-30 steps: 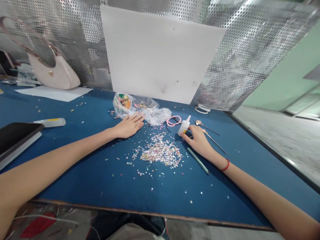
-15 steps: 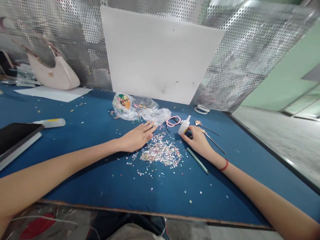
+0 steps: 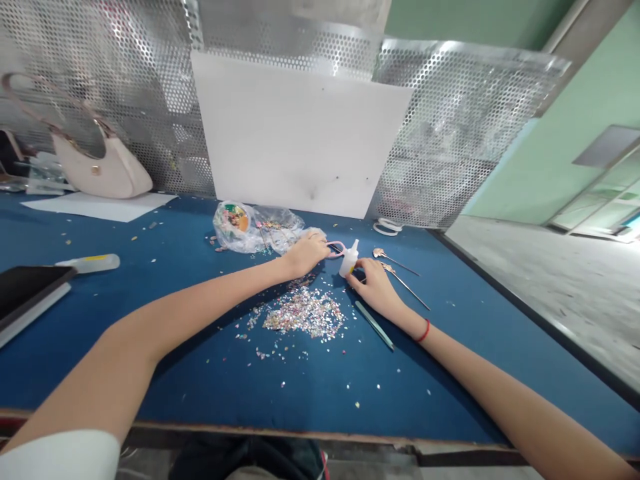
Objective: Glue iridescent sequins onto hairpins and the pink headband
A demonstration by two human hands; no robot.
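My left hand [image 3: 306,256] has its fingers bunched at the pink-handled scissors [image 3: 337,249], with one handle loop partly hidden behind them. A small white glue bottle [image 3: 349,261] stands upright, its narrow nozzle pointing up. Thumb and fingers of my right hand [image 3: 373,283] close around its lower part. Just below that hand, pale green tweezers [image 3: 375,325] lie on the blue table. A heap of shiny sequins [image 3: 305,313] spreads in front of both hands. Two metal hairpin sticks with ornate heads, one a hairpin stick [image 3: 397,261], lie beyond my right hand.
Clear plastic bags [image 3: 275,227] with small coloured pieces lie behind my left hand. White rings [image 3: 388,227] sit near the back panel [image 3: 300,133]. At left are a phone [image 3: 30,290], another bottle [image 3: 95,263] and a handbag [image 3: 100,163]. The table's edge runs along the right.
My left hand has gone from lying flat beside the sequins to the scissors, its fingers drawing together. My right hand stays at the glue bottle. The whole view has shifted slightly.
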